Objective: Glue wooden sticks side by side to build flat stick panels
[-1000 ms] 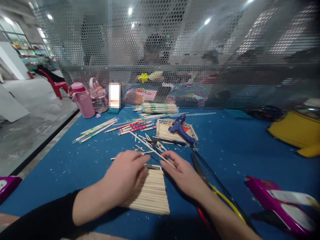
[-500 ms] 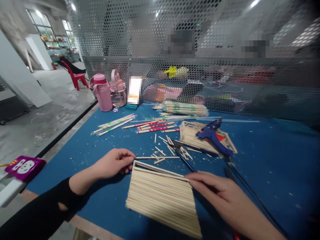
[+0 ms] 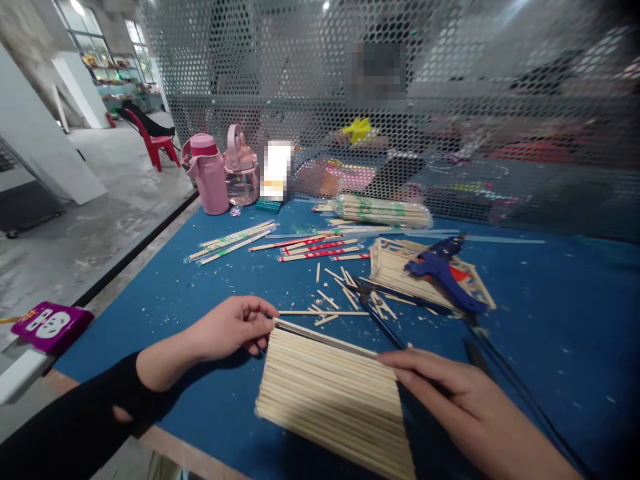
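Observation:
A flat panel of glued wooden sticks (image 3: 335,400) lies on the blue table mat (image 3: 540,320) in front of me. My left hand (image 3: 233,327) pinches the left end of the top stick of the panel, fingers curled. My right hand (image 3: 460,407) rests at the panel's right edge, fingers pressed together against the other end of that stick. Loose short stick pieces (image 3: 340,293) lie just beyond the panel.
A blue glue gun (image 3: 443,273) lies on a second stick panel (image 3: 395,263) at right, its black cable running toward me. Wrapped chopsticks (image 3: 280,243), a stick bundle (image 3: 383,210), two pink bottles (image 3: 220,170), a purple power strip (image 3: 47,323) and a perforated metal screen (image 3: 320,100) surround the work area.
The view shifted left and closer. My hands moved apart from the panel's top to its two ends, and the loose top stick now lies flush against the panel's top edge.

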A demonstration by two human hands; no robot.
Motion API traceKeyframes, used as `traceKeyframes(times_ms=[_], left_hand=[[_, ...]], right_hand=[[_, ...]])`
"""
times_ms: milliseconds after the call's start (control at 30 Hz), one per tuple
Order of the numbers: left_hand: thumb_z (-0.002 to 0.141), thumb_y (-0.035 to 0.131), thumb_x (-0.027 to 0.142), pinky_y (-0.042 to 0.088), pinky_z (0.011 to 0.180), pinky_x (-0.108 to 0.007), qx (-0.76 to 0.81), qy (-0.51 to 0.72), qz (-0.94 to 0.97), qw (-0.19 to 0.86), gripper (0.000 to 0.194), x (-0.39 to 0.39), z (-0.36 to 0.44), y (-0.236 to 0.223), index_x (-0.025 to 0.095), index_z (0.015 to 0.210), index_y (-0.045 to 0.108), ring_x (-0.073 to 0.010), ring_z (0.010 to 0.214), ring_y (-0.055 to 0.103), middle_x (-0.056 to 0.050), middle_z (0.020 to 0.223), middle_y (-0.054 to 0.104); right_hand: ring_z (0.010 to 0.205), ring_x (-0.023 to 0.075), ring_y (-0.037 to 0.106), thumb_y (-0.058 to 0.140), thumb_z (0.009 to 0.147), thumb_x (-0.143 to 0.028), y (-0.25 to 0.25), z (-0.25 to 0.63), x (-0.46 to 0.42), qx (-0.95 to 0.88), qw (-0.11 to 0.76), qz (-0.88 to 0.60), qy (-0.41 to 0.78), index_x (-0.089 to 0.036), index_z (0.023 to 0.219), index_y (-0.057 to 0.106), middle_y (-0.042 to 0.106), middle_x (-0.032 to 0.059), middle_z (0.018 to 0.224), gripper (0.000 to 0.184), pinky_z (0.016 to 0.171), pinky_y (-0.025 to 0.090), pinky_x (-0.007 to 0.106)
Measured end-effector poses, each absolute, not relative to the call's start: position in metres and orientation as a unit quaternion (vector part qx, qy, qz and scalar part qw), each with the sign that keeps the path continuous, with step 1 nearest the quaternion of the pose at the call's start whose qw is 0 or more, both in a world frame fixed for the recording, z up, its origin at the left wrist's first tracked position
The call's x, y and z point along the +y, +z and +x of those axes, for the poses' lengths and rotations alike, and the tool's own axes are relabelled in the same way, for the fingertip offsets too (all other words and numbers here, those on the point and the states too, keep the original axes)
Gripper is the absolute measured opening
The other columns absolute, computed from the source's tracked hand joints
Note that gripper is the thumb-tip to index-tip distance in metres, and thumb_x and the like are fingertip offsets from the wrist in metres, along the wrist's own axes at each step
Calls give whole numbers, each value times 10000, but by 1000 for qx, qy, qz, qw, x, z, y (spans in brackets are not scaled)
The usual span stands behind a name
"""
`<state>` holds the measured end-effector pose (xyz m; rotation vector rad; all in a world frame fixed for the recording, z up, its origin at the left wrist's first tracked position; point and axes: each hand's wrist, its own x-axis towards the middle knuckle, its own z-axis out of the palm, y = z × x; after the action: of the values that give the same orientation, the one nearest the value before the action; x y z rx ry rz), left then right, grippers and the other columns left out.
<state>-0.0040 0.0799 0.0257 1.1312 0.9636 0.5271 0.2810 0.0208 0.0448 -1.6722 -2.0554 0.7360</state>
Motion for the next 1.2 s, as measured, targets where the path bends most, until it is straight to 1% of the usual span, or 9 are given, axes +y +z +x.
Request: traceKeyframes(times_ms=[100,233,400,567,767,933,1033,1100,1200], left_hand=[[716,640,365,420,501,-194,440,232,502,708,313,79,-3,26,130,901,546,-68,536,527,30,601,549],[683,672,381,400,485,-174,460,226,487,707,345,78,-1,30,131,888,552,-49,504,507,42,590,544],[643,701,416,397,497,-169,471,223,464,716,399,76,0,33,130,877,551,-38,477,493,46,570,549],[645,705,414,374,474,-159,467,229,466,716,385,75,0,31,132,857,551,-38,464,476,46,556,542],[664,695,401,380,491,-160,465,227,472,714,361,76,1,31,134,854,544,-37,477,469,47,562,530],[671,669,415,393,504,-186,472,223,491,698,371,75,1,31,133,865,525,-48,480,463,47,572,506],[725,598,387,394,497,-211,495,222,565,622,328,73,0,32,143,931,525,-77,514,466,37,615,491],[739,574,327,422,560,-249,519,243,645,505,299,70,0,35,157,983,538,-111,605,495,4,715,522],[776,498,220,439,740,-313,503,288,751,316,246,61,8,44,175,1009,562,-170,821,529,-61,921,562]], right_hand=[[724,199,629,437,798,-369,45,279,20,-719,191,-608,277,-229,729,612,678,50,756,235,664,498,281],[550,134,505,397,824,-331,47,278,17,-709,187,-615,290,-221,660,494,545,-15,580,220,504,414,221],[598,134,522,434,798,-317,54,278,14,-689,174,-627,318,-208,662,525,579,-15,613,197,551,396,223],[604,139,537,467,775,-298,56,278,13,-665,188,-637,341,-203,654,543,604,-14,623,172,549,394,225],[638,140,547,424,831,-320,58,277,12,-698,173,-626,302,-215,733,566,618,-22,669,202,589,403,229],[647,145,567,428,831,-314,60,277,12,-713,152,-627,275,-220,702,577,641,-18,682,217,591,408,227],[637,145,568,423,834,-310,58,279,13,-724,152,-617,270,-223,695,582,646,-16,676,229,584,412,224],[632,146,570,422,836,-307,57,280,14,-730,155,-608,271,-224,690,584,646,-16,672,233,586,413,227],[641,148,574,427,835,-295,56,280,16,-735,162,-598,276,-223,693,590,647,-18,677,228,600,414,236]])
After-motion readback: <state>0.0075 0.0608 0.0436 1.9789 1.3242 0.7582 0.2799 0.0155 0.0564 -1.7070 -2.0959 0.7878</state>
